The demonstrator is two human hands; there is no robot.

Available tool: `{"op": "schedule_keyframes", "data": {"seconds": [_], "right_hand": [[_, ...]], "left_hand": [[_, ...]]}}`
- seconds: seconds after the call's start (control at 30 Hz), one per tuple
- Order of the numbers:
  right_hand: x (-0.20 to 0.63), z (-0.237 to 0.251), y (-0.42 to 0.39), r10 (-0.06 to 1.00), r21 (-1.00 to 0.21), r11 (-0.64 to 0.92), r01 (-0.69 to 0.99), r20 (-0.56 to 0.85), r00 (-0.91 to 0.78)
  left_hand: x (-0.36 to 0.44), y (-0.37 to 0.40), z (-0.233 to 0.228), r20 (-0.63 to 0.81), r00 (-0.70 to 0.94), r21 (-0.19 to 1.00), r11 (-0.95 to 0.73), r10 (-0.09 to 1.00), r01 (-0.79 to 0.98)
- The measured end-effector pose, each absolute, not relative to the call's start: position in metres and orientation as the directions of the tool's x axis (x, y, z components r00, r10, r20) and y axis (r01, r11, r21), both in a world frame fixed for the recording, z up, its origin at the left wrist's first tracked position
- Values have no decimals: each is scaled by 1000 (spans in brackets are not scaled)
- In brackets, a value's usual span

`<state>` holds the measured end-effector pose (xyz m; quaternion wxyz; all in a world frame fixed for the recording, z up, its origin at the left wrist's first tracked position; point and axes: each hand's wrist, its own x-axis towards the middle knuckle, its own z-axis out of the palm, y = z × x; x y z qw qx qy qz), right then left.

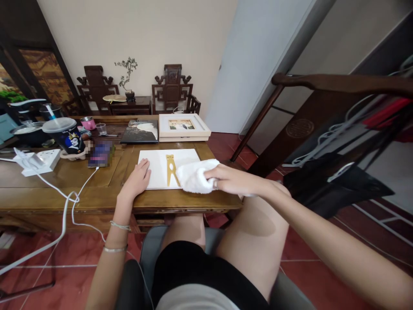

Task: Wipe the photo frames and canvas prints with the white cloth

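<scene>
A white board (158, 165) lies flat on the wooden table (97, 196), with a yellow cat-shaped piece (171, 168) on its middle. My left hand (138, 177) rests flat on the board's left edge, fingers apart, holding nothing. My right hand (227, 178) grips a white cloth (195, 175), which is pressed on the board's right part, just right of the yellow piece.
Behind the board lie a framed picture in a white frame (183, 126) and a dark book (140, 131). To the left stand a lidded cup (66, 135), a white power strip (37, 161) with cables, and small cups. A dark wooden rack (338, 125) stands at right.
</scene>
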<state>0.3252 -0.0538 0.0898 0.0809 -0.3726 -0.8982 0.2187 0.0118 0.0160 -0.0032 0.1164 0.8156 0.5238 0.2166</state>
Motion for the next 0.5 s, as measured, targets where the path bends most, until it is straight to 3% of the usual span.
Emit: {"op": "schedule_keyframes", "data": {"seconds": [0.13,0.33,0.5], "right_hand": [[318,79,5,775,-431,587,685,56,-629],[275,78,80,910,-384,407,829,97,-402],[219,84,89,862,-332,500,800,106,-495]], "left_hand": [[11,16,-3,229,362,421,-427,904,800],[11,13,1,219,362,422,-423,906,802],[10,15,2,216,364,421,-422,906,803]]}}
